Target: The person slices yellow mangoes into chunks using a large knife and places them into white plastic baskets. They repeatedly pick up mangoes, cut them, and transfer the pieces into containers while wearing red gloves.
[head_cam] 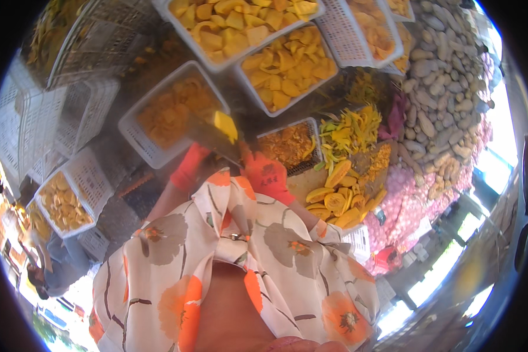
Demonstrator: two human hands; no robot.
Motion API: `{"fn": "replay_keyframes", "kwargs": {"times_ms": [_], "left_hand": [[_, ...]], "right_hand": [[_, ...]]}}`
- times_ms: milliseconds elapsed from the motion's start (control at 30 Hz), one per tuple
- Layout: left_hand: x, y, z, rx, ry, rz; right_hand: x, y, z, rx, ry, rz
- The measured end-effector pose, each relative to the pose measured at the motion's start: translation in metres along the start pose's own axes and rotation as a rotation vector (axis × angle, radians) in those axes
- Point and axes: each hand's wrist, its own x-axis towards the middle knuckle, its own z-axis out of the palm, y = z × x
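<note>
My right hand (267, 175), in a red glove, is closed at the near end of a wide dark knife blade (209, 135). The blade points up and left over a white plastic crate (134, 143) of orange-yellow squash pieces. A bright yellow squash chunk (225, 126) lies on or just above the blade. My left hand (192, 165), also red-gloved, is just left of the blade near the crate's lower corner; its fingers are blurred and partly hidden. Halved and peeled squash (334, 200) lies to the right, by a heap of green-yellow peelings (352, 132).
A small basket (316, 132) holds orange pulp. Crates of cut squash (268, 113) stand ahead. Stacked empty crates (39, 105) are at the left. Whole squashes (431, 88) are piled at the right beside pink net sacks (405, 193). Another person (64, 266) is at the lower left.
</note>
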Motion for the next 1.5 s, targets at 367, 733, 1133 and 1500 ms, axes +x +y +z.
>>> {"fn": "replay_keyframes", "kwargs": {"times_ms": [367, 733, 1133, 1500], "left_hand": [[0.008, -0.010, 0.006, 0.268, 0.028, -0.043], [-0.006, -0.023, -0.002, 0.199, 0.139, -0.025], [-0.024, -0.034, 0.005, 0.249, 0.201, -0.109], [-0.026, -0.037, 0.004, 0.304, 0.231, -0.135]], "right_hand": [[0.003, 0.018, 0.009, -0.132, -0.012, -0.039], [-0.003, 0.038, 0.027, -0.115, 0.089, -0.220], [-0.022, 0.083, 0.034, -0.063, -0.024, -0.143], [-0.017, 0.060, 0.032, 0.035, 0.074, -0.196]]}}
